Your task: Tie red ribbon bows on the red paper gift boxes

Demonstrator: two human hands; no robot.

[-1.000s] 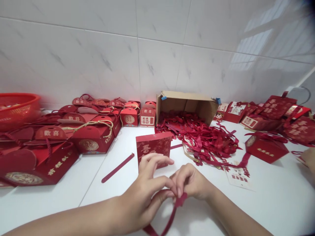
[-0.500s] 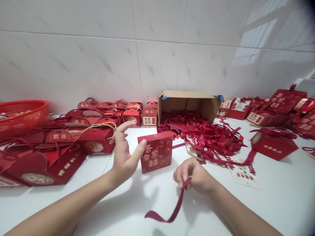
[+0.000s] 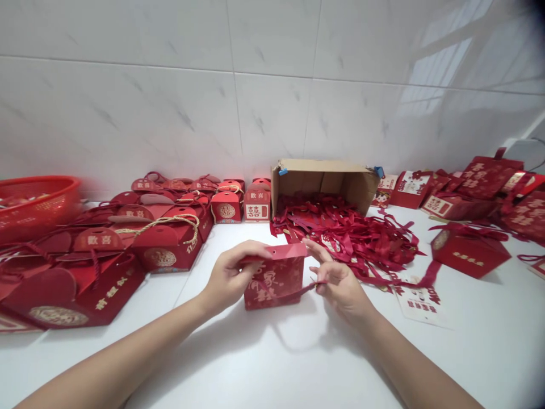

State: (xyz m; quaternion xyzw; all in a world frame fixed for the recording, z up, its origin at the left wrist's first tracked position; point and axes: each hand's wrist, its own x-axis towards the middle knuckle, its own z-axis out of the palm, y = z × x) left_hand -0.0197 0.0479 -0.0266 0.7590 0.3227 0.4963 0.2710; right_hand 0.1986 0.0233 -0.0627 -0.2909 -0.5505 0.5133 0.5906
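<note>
A small red gift box [image 3: 281,278] with pale lettering stands on the white table, its folded top edge showing a small hole. My left hand [image 3: 232,272] is closed on the box's upper left corner, thumb in front and fingers behind. Between thumb and finger my right hand [image 3: 340,281] pinches a dark red ribbon [image 3: 293,294], which trails leftward across the front of the box. The right index finger is stretched toward the box's upper right corner; whether it touches is unclear.
A cardboard box [image 3: 327,166] on its side spills a heap of red ribbons [image 3: 361,244]. Finished-looking red boxes [image 3: 162,250] crowd the left, beside a red plastic basket [image 3: 38,210]. More red boxes [image 3: 472,250] stand at right, near a printed card [image 3: 423,307].
My left hand has come in from open and taken hold of the gift box. The right hand has risen toward the box, bringing the ribbon up across its front.
</note>
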